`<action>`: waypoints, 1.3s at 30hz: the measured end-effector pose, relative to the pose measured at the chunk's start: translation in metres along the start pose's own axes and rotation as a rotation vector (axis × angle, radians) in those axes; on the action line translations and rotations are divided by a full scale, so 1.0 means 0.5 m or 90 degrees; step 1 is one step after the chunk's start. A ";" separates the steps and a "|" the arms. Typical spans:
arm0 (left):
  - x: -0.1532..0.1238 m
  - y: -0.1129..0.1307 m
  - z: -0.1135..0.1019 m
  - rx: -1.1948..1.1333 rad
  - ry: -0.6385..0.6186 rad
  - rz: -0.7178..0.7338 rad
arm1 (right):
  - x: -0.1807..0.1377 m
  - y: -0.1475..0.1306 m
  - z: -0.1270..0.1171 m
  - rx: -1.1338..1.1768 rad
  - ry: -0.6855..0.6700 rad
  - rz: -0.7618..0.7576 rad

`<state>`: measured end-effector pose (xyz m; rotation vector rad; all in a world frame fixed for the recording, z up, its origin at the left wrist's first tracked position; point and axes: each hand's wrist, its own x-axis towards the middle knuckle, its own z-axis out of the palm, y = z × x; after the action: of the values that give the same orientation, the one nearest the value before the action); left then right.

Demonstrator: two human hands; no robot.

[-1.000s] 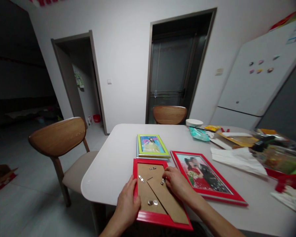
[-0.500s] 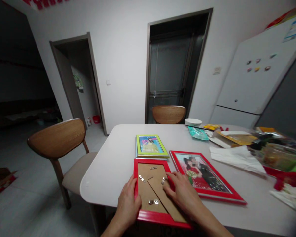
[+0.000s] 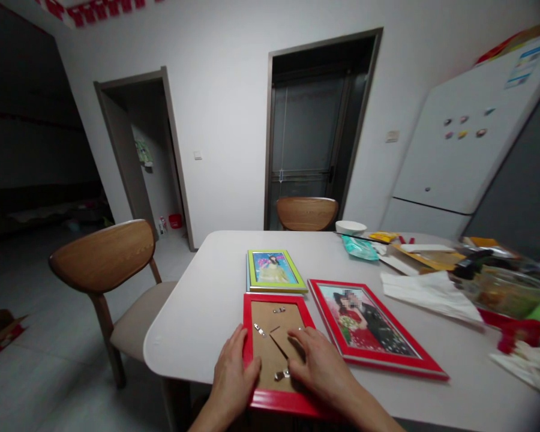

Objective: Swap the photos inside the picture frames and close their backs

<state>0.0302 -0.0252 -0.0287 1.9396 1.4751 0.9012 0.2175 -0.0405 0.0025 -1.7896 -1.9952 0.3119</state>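
Observation:
A red picture frame (image 3: 248, 321) lies face down at the table's near edge, its brown backing board (image 3: 270, 354) facing up. My left hand (image 3: 234, 366) grips the frame's left side, thumb over the border and fingers along the outer edge. Over the right part of the board lies my right hand (image 3: 319, 363), its fingers bent but apart, with the thumb by the bottom metal clip (image 3: 281, 375). Other clips show at the top (image 3: 279, 310) and left (image 3: 260, 330); the right one is mostly covered by my fingers. A slanting slit or strut edge marks the board, partly hidden.
A red-framed couple picture (image 3: 373, 330) lies to the right, and a lime-green framed picture (image 3: 274, 270) behind. White paper (image 3: 432, 294), a teal packet (image 3: 360, 248), a white bowl (image 3: 351, 227) and a clear plastic container (image 3: 508, 291) occupy the right side. A wooden chair (image 3: 108, 252) stands left.
My right hand has slid left from the frame's right border onto the backing board, thumb now beside the bottom clip. My left hand keeps its hold. The view has tilted up slightly.

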 end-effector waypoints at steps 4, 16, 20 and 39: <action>0.011 0.014 -0.013 -0.150 0.007 -0.032 | 0.008 -0.010 -0.031 0.001 0.010 0.002; 0.026 -0.048 -0.129 -0.446 0.027 -0.176 | 0.004 -0.034 -0.048 0.048 0.034 -0.040; 0.024 -0.116 -0.181 -0.375 0.051 -0.197 | 0.003 0.041 -0.035 -0.097 0.003 0.082; -0.049 0.047 -0.043 0.001 -0.141 0.067 | 0.019 0.006 -0.077 0.496 -0.015 0.266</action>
<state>0.0235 -0.0544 -0.0019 2.0604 1.2571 0.7027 0.2375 -0.0353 0.0367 -1.6264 -1.2115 1.0702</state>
